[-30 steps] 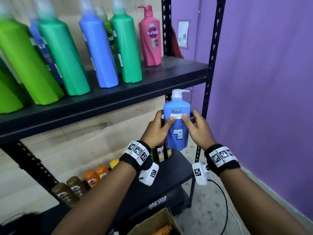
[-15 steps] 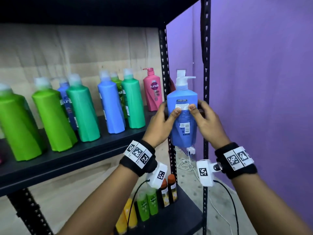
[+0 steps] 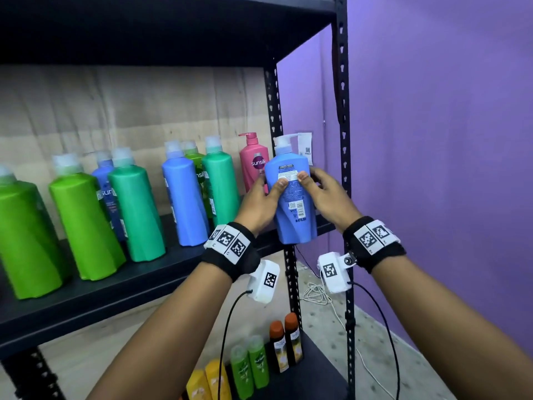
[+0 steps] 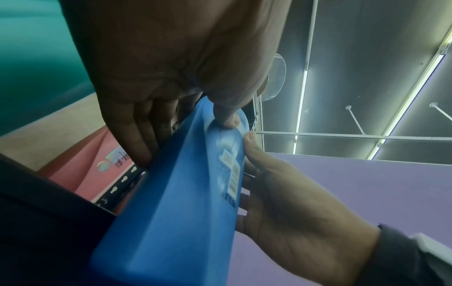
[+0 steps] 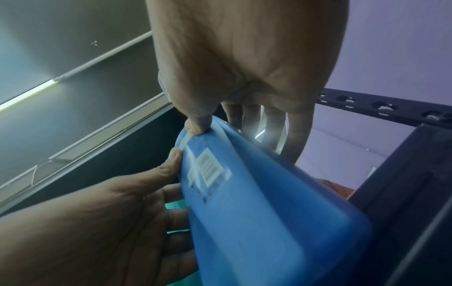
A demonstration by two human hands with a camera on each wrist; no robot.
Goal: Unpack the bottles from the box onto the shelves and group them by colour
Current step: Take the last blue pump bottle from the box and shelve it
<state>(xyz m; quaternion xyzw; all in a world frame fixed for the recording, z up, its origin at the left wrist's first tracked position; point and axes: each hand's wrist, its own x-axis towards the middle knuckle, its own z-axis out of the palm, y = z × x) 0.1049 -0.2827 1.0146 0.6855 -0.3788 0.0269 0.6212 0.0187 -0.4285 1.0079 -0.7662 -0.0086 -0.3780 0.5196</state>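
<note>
A: What is seen to differ in the head view?

B: The blue pump bottle (image 3: pixel 292 197) has been carried higher and leftward, and is now held in front of the shelf's right end, its base level with the shelf (image 3: pixel 144 281) edge, just right of the pink bottle (image 3: pixel 253 161). It is gripped by both hands, as before: the left hand (image 3: pixel 259 203) at its 9 o'clock side, the right hand (image 3: pixel 328 194) at 3 o'clock, thumbs pressed on the back label.

A: What can be counted on the shelf?

B: Two lime-green bottles at the far left, two teal-green ones, two blue ones, a smaller green one half hidden, and the one pink pump bottle. On the lower shelf, two yellow, two green and two orange-capped small bottles are seen.

A: And the left wrist view?

B: The blue pump bottle (image 4: pixel 176 203) is seen from below, the left hand (image 4: pixel 159 77) curled round it at 12 o'clock, the right hand (image 4: pixel 293 222) at 4 o'clock.

A: The right wrist view?

B: The same bottle (image 5: pixel 257 203) is clasped, the right hand (image 5: pixel 244 67) at 12 o'clock, the left hand (image 5: pixel 97 222) at 8 o'clock.
</note>
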